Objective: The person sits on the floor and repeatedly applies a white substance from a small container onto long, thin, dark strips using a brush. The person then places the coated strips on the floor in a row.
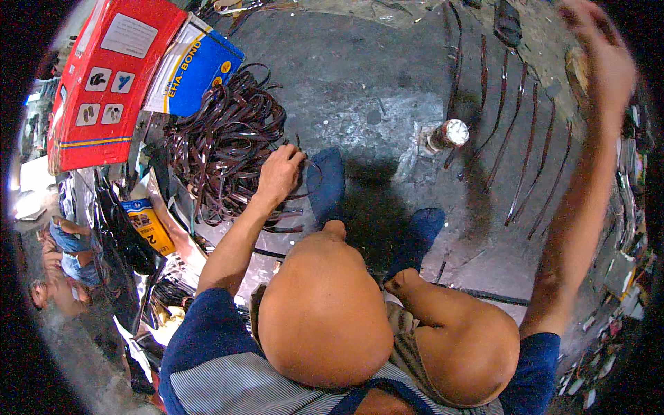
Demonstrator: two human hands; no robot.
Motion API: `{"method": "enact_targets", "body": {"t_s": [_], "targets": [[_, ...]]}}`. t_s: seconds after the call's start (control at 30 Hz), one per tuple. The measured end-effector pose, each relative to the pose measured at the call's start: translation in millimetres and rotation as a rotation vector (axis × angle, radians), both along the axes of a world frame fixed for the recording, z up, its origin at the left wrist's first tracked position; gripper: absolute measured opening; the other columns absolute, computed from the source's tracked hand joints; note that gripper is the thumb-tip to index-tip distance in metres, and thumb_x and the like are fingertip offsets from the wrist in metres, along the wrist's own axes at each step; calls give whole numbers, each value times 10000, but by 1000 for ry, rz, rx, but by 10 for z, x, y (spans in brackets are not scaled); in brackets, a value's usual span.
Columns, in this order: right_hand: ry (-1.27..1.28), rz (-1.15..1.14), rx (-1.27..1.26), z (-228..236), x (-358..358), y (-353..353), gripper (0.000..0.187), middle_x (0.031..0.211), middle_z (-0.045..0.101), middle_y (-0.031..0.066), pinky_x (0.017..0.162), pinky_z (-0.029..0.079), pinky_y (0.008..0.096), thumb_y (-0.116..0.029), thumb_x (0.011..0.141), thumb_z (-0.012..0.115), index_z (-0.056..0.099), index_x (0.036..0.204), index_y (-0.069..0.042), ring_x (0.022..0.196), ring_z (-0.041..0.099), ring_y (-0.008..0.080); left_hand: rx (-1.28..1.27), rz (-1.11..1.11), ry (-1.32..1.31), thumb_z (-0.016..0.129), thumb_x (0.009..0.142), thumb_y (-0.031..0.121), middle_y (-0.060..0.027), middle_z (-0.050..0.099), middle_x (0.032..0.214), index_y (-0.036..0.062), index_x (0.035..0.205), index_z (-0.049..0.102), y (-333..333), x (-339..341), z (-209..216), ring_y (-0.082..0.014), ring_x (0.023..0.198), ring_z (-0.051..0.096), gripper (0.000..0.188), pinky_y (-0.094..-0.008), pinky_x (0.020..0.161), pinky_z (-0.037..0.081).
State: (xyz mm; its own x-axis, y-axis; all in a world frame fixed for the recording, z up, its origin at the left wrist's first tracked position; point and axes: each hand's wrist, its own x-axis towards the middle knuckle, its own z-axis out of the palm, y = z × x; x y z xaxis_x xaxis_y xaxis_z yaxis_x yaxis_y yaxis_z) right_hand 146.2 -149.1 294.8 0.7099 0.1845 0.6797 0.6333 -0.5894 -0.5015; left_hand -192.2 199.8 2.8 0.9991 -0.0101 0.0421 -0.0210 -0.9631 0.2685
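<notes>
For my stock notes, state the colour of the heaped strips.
The heaped strips are dark reddish-brown, seen in the head view.

The strips (225, 142) before me look smooth and glossy (plastic or leather, I can't tell); my sleeve (207, 325) is matt cloth, the floor (325, 55) matt and scuffed.

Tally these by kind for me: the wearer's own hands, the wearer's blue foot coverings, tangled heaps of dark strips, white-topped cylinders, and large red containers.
Left hand and right hand: 2
Blue foot coverings: 2
Tangled heap of dark strips: 1
White-topped cylinder: 1
Large red container: 1
Total: 7
</notes>
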Motion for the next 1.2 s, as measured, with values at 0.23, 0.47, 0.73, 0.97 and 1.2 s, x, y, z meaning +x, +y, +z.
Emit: {"method": "enact_targets", "body": {"t_s": [0.23, 0.47, 0.73, 0.97, 1.2], "targets": [[363, 53, -715, -1816, -1226, 713, 208, 907, 660, 181, 725, 528, 459, -157, 808, 689, 597, 954, -41, 842, 660, 372, 63, -24, -68, 651, 755, 82, -98, 569, 865, 75, 883, 567, -89, 339, 148, -286, 831, 630, 153, -406, 640, 526], [1093, 697, 476, -2600, -2231, 1002, 363, 773, 607, 44, 681, 502, 367, -377, 975, 579, 621, 1064, -28, 729, 616, 199, -185, -245, -275, 654, 694, 57, -92, 574, 840, 72, 881, 563, -785, 780, 911, -291, 758, 640, 209, -404, 601, 526], [1596, 635, 377, -2602, -2311, 278, 295, 640, 482, -49, 495, 357, 224, -344, 973, 590, 655, 880, -72, 558, 436, 49, 120, -127, -198, 649, 675, 29, -95, 570, 826, 82, 879, 576, -334, 752, 793, -305, 774, 639, 223, -423, 600, 508], [1255, 564, 80, -2807, -2409, 116, 293, 682, 608, 5, 592, 450, 305, -330, 870, 702, 680, 833, -41, 643, 546, 106, 258, -357, 217, 843, 579, 175, -203, 576, 1240, 24, 1257, 550, -477, 594, 768, -360, 1239, 511, 753, -442, 1051, 428], [1359, 383, 152, -2939, -2140, 82, 354, 752, 705, 67, 670, 502, 342, -401, 771, 775, 723, 808, -53, 689, 631, 147, -966, -166, 675, 626, 894, 118, -26, 692, 878, 4, 1061, 688, -1046, 798, 63, -111, 770, 620, 211, -285, 743, 504]]}}
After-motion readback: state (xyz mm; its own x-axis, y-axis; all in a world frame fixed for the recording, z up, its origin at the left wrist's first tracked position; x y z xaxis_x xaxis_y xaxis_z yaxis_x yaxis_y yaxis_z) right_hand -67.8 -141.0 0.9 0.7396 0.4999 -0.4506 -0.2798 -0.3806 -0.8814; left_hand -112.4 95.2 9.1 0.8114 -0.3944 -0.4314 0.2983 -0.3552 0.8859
